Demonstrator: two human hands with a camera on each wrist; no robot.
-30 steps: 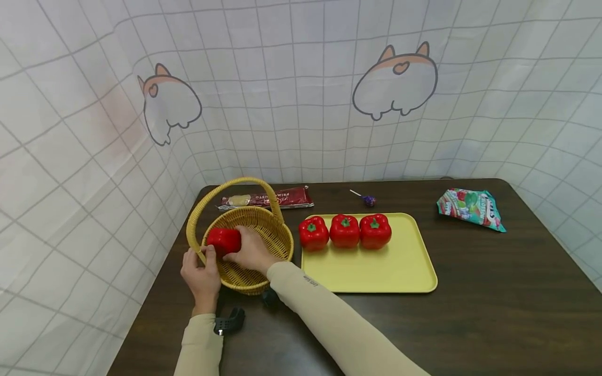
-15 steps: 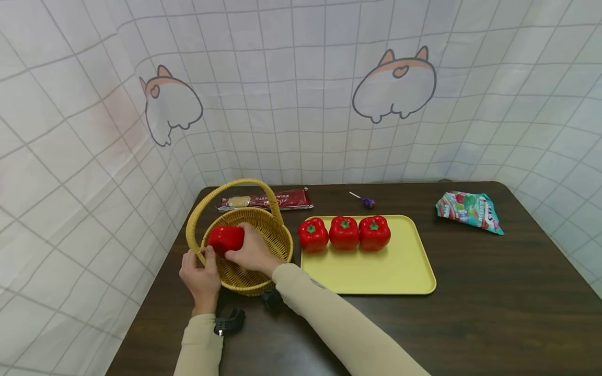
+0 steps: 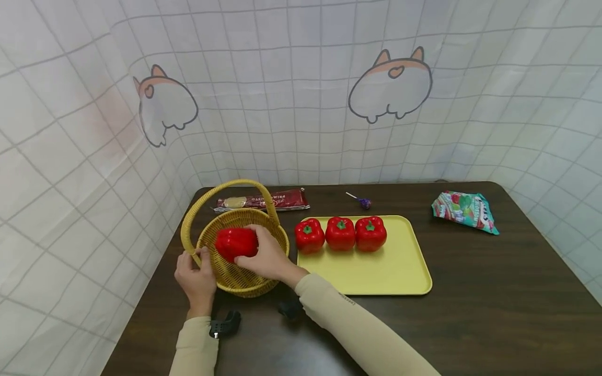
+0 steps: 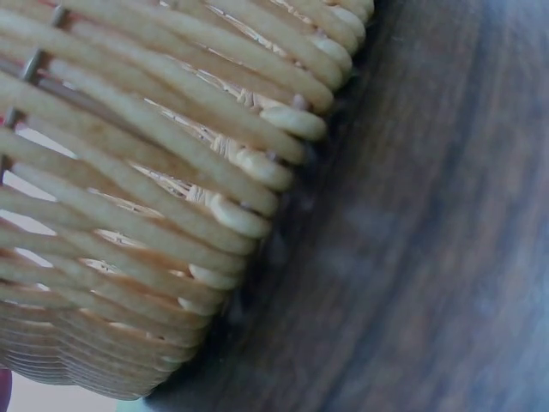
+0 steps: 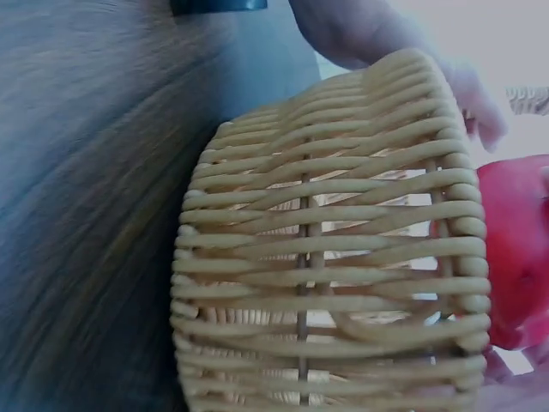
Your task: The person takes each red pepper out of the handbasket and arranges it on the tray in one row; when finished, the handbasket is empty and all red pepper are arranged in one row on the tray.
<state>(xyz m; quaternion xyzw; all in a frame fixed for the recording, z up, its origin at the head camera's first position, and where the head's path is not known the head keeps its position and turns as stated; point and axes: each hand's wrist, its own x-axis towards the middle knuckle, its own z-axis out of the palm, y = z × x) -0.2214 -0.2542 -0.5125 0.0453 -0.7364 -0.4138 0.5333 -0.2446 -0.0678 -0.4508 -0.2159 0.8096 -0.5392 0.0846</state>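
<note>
My right hand (image 3: 269, 259) grips a red bell pepper (image 3: 235, 244) on its side over the opening of a yellow wicker basket (image 3: 244, 288). At the basket's left, my left hand (image 3: 196, 279) pinches the rim near the handle's foot. The left wrist view is filled by the woven basket wall (image 4: 129, 163), without that hand's grip showing. Beyond the basket rim, the right wrist view catches the red bell pepper (image 5: 519, 249) and part of the left hand (image 5: 364, 34). Three more red bell peppers (image 3: 340, 234) stand in a row on a yellow tray (image 3: 371, 277).
Behind the basket lies a long dark-red packet (image 3: 287, 200). A purple lollipop (image 3: 364, 203) is behind the tray, and a teal candy bag (image 3: 465, 211) sits at the back right of the dark wooden table (image 3: 494, 303). A gridded white curtain (image 3: 291, 104) encloses the back and sides.
My right hand has carried the bell pepper rightward, away from the basket's left rim and my left hand. The left hand keeps its hold on the basket. The head view has shifted slightly.
</note>
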